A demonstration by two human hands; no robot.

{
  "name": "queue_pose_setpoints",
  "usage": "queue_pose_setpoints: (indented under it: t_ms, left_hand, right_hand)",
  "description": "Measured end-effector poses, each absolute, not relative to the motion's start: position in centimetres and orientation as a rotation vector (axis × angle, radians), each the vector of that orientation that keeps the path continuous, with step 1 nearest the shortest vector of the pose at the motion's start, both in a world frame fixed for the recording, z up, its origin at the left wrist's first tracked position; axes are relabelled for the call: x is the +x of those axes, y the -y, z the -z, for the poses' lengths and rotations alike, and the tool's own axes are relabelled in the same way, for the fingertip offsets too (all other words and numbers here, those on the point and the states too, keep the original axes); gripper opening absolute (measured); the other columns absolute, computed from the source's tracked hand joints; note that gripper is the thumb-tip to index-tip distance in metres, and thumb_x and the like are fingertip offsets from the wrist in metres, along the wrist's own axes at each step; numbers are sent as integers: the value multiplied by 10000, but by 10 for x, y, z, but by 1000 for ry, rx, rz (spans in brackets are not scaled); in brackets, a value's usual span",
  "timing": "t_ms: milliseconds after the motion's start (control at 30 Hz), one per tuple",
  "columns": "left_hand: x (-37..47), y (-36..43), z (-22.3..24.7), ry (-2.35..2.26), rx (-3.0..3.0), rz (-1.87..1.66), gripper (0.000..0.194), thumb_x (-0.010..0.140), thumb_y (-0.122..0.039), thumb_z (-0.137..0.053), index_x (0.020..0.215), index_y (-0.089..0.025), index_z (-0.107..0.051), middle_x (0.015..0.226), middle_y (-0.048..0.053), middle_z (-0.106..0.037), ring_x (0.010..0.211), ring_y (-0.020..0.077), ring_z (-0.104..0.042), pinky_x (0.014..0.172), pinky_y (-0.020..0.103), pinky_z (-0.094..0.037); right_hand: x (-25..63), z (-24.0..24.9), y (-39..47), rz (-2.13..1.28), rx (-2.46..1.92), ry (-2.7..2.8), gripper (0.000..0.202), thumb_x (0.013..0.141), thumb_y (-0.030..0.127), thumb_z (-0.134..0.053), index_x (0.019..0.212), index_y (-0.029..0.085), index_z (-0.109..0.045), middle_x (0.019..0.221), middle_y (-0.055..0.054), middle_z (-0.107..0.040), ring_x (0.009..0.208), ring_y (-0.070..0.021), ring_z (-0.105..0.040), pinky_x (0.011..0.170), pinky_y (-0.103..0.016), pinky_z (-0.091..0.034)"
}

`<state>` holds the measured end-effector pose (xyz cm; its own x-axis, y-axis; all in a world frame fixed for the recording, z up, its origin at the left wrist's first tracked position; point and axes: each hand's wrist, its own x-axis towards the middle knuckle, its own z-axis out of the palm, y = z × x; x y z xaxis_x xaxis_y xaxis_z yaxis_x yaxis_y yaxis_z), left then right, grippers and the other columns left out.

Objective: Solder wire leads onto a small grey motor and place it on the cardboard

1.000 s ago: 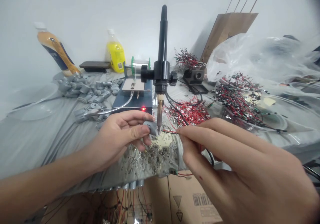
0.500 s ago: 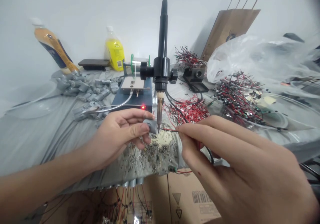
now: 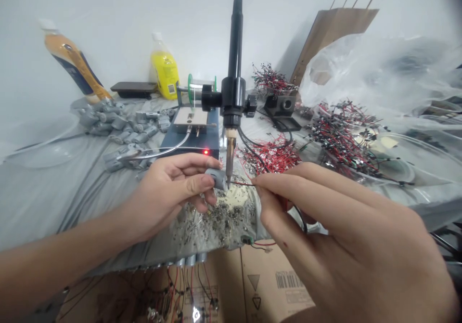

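Head view is showing, mid-frame, the left hand (image 3: pixel 169 188) gripping a small grey motor (image 3: pixel 216 177) and the right hand (image 3: pixel 335 231) pinching a red wire (image 3: pixel 241 184) at the soldering iron tip (image 3: pixel 228 184), seemingly mid-joint, needing steadiness.

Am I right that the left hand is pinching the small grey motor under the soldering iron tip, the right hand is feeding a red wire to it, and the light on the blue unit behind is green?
Not quite. In the head view the light on the blue unit glows red, not green. The rest holds: the left hand pinches the small grey motor under the soldering iron tip, and the right hand feeds the red wire to it.
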<state>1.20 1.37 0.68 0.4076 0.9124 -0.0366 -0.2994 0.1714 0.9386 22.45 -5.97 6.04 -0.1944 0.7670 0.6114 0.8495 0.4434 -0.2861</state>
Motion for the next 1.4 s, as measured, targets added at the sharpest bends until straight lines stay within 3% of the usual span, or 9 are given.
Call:
queue_pose_setpoints:
  t_ms: [500, 867, 1100, 1400]
  left_hand:
    - [10, -15, -6, -698, 1078, -965, 273, 841, -285, -966, 1058, -201, -824, 721, 0, -768, 607, 119, -735, 520, 108, -600]
    - [8, -17, -5, -683, 1137, -943, 208, 896, -257, -897, 1076, -204, -807, 731, 0, -773, 576, 112, -712, 515, 126, -595]
    - [8, -19, -6, -692, 1144, -957, 179, 882, -209, -877, 1047, -196, -807, 698, -6, -759, 590, 132, -730, 518, 149, -608]
    - [9, -17, -7, -666, 1135, -974, 146, 898, -175, -866, 1032, -203, -817, 714, -11, -771, 587, 121, -735, 510, 132, -608]
  right_hand:
    - [225, -61, 60, 25, -1334, 1970, 239, 964, 109, -604, 837, 155, -801, 789, 3, -691, 629, -84, -629, 508, -274, -433]
    - [224, -57, 61, 3, -1332, 1961, 197, 980, 140, -641, 819, 183, -748, 741, 15, -629, 646, -100, -592, 589, -264, -464]
    - [226, -60, 65, 1, -1336, 1944, 114, 982, 181, -683, 900, 215, -754, 810, 20, -681, 696, -99, -645, 635, -252, -481]
    - [227, -59, 67, 87, -1348, 1915, 74, 964, 168, -711, 930, 221, -750, 808, 31, -702, 660, -90, -604, 679, -223, -517]
